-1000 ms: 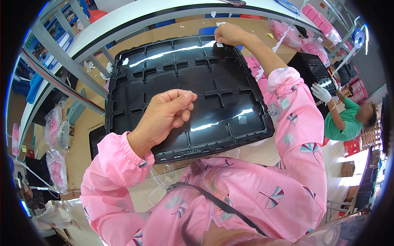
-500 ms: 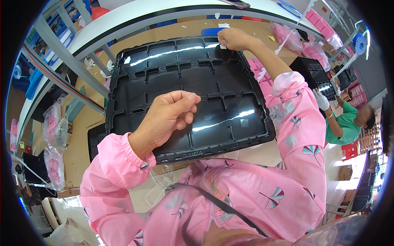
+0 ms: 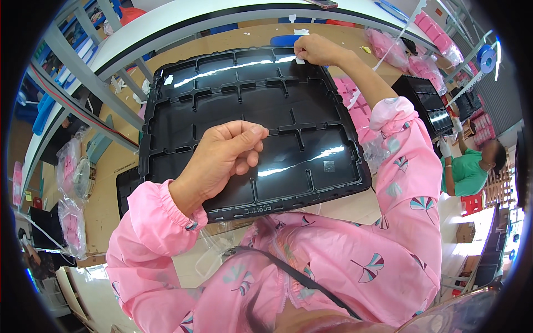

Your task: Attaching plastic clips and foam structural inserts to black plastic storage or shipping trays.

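So there's a big black plastic tray (image 3: pixel 222 105) with a grid of shallow pockets lying flat on the tan workbench (image 3: pixel 105 183), filling most of the middle. The left hand (image 3: pixel 222 158) hovers over the tray's near-left pockets with fingers curled in and thumb pressed against the fingertips, pinched together; whether there's anything thin between them I can't tell. The right hand (image 3: pixel 317 50) is stretched way out to the tray's far edge, fingers closed on a small white tab (image 3: pixel 300 57) right at the rim there.

Edge-wise: the near rim of the tray sits just above the person's pink smock, some clear plastic film (image 3: pixel 214 250) poking out under it. A second black tray (image 3: pixel 126 191) peeks out under the left side. Left of that is a strip of bare bench, then bags of pink parts (image 3: pixel 72 166) by the metal shelf frame (image 3: pixel 89 83). To the right, pink pieces (image 3: pixel 355 102) crowd the tray's edge, and another dark tray (image 3: pixel 427 105) sits further off near a person in a green top (image 3: pixel 469 172).
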`<state>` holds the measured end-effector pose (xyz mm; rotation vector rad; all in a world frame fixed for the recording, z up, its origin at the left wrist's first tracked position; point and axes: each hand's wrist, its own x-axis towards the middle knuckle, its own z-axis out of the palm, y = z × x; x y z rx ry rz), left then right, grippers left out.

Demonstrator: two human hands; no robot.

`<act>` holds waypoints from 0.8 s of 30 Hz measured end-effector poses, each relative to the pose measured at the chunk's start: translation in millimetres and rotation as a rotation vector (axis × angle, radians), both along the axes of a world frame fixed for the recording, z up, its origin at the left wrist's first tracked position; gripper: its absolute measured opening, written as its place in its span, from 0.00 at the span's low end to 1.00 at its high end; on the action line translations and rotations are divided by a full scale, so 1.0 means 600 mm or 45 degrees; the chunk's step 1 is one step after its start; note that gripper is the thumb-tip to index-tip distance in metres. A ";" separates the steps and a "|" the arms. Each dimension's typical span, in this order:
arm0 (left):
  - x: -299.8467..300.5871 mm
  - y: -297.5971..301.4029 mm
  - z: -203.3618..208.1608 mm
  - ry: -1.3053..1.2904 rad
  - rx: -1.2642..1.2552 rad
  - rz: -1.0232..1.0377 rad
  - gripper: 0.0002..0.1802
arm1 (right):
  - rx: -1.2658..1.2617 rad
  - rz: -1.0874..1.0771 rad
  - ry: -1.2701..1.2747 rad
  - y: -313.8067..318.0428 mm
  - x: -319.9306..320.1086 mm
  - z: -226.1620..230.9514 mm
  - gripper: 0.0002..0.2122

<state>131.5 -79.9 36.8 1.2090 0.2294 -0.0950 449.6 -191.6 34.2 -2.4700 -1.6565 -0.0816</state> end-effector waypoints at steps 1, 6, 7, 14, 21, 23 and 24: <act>0.001 0.000 0.000 -0.008 0.001 0.001 0.10 | 0.027 0.023 -0.065 -0.005 -0.001 -0.005 0.03; 0.001 -0.002 0.002 0.013 -0.005 0.013 0.12 | 0.158 0.091 -0.286 -0.019 -0.018 -0.022 0.04; 0.001 -0.002 0.000 0.010 -0.002 0.008 0.12 | 0.170 0.106 -0.317 -0.022 -0.018 -0.023 0.04; 0.000 -0.002 -0.001 0.017 0.006 0.013 0.10 | 0.104 0.059 -0.435 -0.022 -0.035 -0.019 0.04; 0.003 0.001 -0.002 0.005 -0.008 0.011 0.10 | 0.137 0.044 -0.322 -0.035 -0.043 -0.018 0.02; 0.001 0.002 -0.004 0.007 0.007 0.006 0.10 | 0.095 0.084 -0.294 -0.045 -0.057 -0.009 0.02; 0.001 0.001 -0.005 0.008 0.014 0.003 0.11 | 0.152 0.111 -0.287 -0.052 -0.063 -0.007 0.02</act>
